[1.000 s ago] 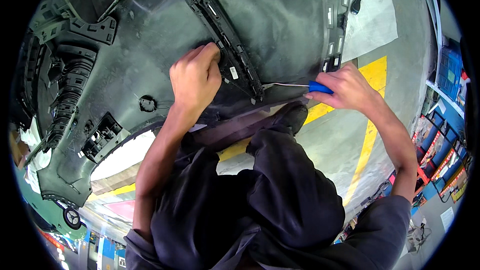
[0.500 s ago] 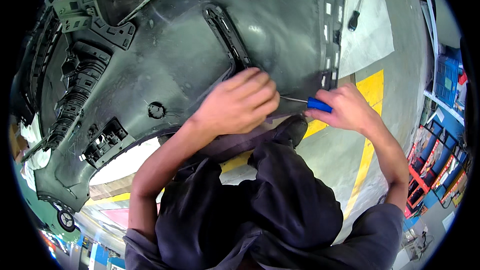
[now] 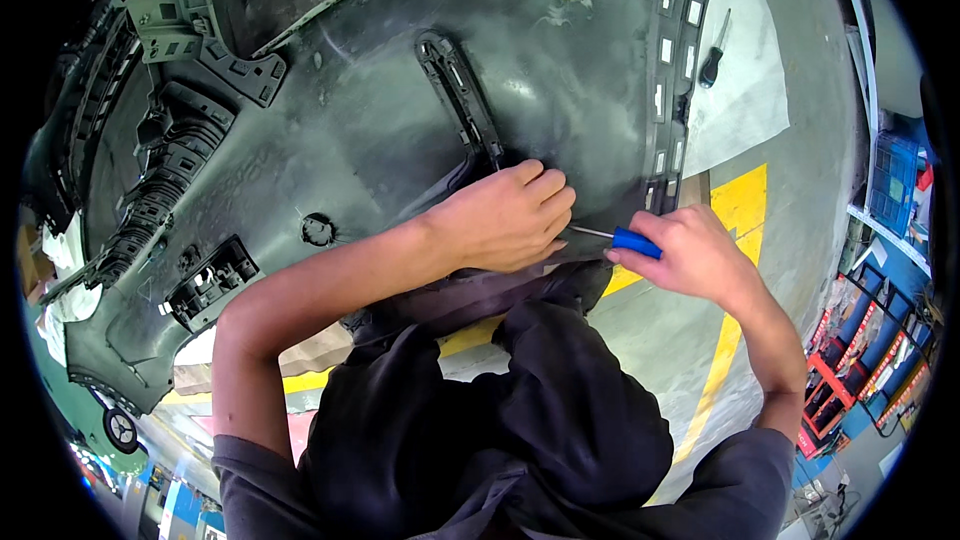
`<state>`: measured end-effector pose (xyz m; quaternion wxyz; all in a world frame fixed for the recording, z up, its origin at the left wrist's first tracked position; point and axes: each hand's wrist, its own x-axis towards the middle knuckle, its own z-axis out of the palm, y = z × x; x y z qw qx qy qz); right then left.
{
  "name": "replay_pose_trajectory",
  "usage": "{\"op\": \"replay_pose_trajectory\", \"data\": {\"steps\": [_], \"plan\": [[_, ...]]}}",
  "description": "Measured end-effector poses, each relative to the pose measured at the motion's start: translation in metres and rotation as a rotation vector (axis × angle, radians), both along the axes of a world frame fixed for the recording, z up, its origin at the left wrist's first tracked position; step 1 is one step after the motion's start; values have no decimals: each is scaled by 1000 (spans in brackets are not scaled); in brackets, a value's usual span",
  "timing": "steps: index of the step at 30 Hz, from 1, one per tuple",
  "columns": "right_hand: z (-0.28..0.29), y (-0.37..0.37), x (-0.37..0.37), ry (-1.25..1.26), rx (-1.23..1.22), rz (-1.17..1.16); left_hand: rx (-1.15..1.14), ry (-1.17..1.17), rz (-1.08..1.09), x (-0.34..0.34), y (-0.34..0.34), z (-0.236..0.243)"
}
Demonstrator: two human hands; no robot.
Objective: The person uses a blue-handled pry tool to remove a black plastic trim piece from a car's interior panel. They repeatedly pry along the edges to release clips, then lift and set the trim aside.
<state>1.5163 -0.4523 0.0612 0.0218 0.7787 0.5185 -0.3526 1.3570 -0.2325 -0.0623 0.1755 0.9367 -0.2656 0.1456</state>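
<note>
A large dark grey bumper shell (image 3: 400,130), inner side up, fills the upper left and centre of the frame; its far edges bend into the black rim and are cut off there. The left hand (image 3: 505,220) lies just right of centre, knuckles up, pressed on the shell at the lower end of a long black bracket (image 3: 460,95) that runs up toward the top centre. Its fingers are curled loosely; what lies under the palm is hidden, so whether its grip has hold of anything cannot be told. The right hand (image 3: 695,255), right of centre, has its grip closed round the blue handle of a screwdriver (image 3: 620,237). The thin metal shaft points left toward the left hand's fingertips, and its tip is hidden behind them. The shell's lower edge near both hands is covered by the person's dark clothing (image 3: 500,420), which takes up the lower centre. A second screwdriver (image 3: 714,52) with a black handle lies on the floor (image 3: 800,180) in the upper right, well apart from both hands. Red and blue racks (image 3: 860,360) at the right edge are too distorted to make out.
</note>
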Motion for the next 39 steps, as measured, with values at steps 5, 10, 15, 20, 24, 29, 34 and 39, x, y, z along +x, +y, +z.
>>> {"op": "replay_pose_trajectory", "data": {"steps": [5,10,15,20,24,29,34,39], "plan": [[40,18,-21,-69,-120,-18,-80,73,-20,0,0,11],[93,19,-3,-222,-190,30,-65,73,-29,-1,-3,13],[119,52,7,-313,-62,-324,-67,92,-27,-6,-3,11],[74,95,-2,-348,-10,-113,-72,47,-20,-7,-2,10],[64,109,-4,-424,-41,54,-72,49,-5,-4,-7,9],[65,135,-16,-423,-45,249,-37,-11,40,-3,-10,1],[60,165,41,-86,-220,87,-84,41,-5,-5,-4,8],[30,142,74,50,-102,151,-85,103,-33,1,-9,7]]}}
